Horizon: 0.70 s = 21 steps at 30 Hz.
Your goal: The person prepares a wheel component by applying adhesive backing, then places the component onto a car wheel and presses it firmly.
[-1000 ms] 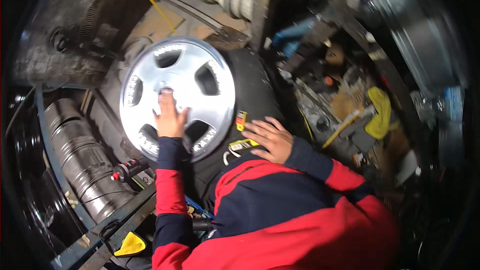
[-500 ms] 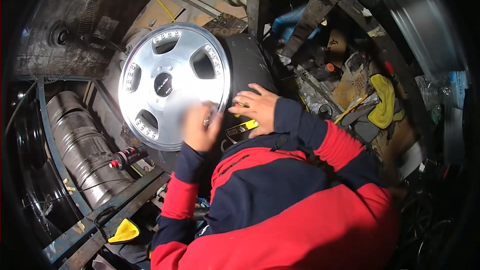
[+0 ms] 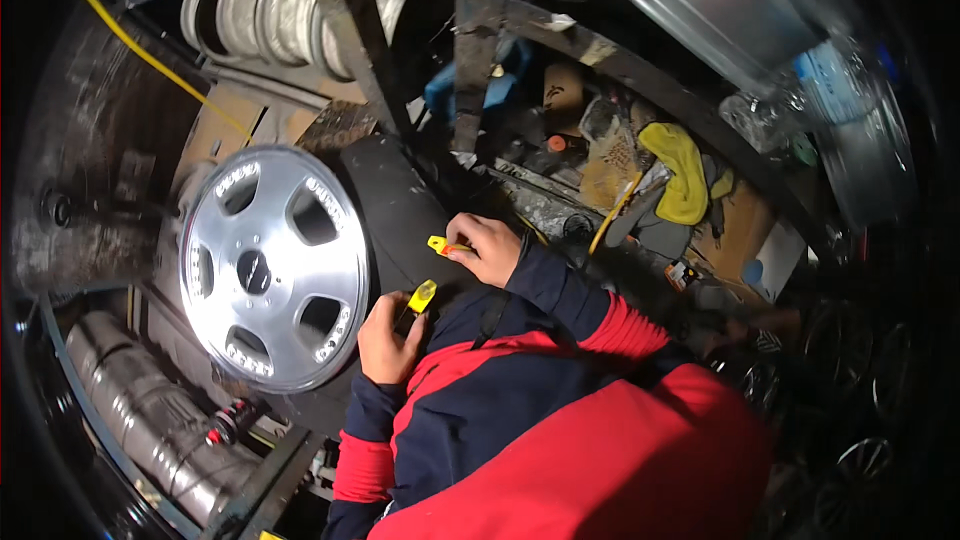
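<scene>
A silver alloy wheel [image 3: 270, 265] with a black tyre [image 3: 395, 215] stands on edge in front of me. My left hand [image 3: 385, 345] is at the tyre's near sidewall and pinches one end of a small yellow label [image 3: 421, 296]. My right hand [image 3: 490, 250] rests on the tyre tread just above. Its fingers grip another yellow strip [image 3: 440, 245]. Whether the two yellow pieces are joined is hidden by the fingers. Both sleeves are dark blue and red.
A ribbed grey hose or cylinder [image 3: 140, 410] lies at the lower left beside a metal frame rail [image 3: 265, 480]. A cluttered shelf with a yellow cloth [image 3: 680, 175], cardboard and small parts runs behind the tyre. More rims [image 3: 860, 460] sit in the dark at right.
My left hand left the rim's face and came to the tyre sidewall. The right hand slid up the tread. Both now pinch yellow label pieces, and the view has swung right.
</scene>
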Tool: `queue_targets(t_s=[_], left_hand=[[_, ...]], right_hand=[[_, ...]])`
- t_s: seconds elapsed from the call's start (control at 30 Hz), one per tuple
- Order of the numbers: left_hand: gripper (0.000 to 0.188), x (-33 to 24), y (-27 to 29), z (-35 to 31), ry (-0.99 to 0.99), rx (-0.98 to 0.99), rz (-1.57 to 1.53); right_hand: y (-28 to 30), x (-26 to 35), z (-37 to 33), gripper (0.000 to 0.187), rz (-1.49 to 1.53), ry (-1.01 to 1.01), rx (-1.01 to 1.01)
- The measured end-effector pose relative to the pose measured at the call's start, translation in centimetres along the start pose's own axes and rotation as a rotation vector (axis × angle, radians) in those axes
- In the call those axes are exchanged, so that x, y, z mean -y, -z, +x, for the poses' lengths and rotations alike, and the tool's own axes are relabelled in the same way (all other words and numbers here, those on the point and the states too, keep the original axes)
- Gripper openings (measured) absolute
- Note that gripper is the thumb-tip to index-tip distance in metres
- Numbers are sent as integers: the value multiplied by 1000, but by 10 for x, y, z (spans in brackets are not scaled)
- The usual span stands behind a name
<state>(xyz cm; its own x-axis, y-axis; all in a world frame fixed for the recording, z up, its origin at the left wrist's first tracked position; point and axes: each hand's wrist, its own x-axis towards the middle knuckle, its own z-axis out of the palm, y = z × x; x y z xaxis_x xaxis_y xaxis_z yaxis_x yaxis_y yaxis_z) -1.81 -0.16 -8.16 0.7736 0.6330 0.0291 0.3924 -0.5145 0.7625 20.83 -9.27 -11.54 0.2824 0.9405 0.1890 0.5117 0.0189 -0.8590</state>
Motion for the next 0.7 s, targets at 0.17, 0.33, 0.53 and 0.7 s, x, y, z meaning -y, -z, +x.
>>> queue_targets(t_s=[0.17,0.33,0.53,0.7], left_hand=[[32,-27,-14,19,191,71,-735],[36,-15,-5,28,286,196,-819],[26,7,14,28,345,106,-972],[20,14,5,19,325,71,-853]], right_hand=[[27,12,-3,31,798,-314,-182],[93,61,-6,25,725,-233,-226],[236,107,8,36,-559,151,-886],[239,116,29,25,-850,-118,-487]])
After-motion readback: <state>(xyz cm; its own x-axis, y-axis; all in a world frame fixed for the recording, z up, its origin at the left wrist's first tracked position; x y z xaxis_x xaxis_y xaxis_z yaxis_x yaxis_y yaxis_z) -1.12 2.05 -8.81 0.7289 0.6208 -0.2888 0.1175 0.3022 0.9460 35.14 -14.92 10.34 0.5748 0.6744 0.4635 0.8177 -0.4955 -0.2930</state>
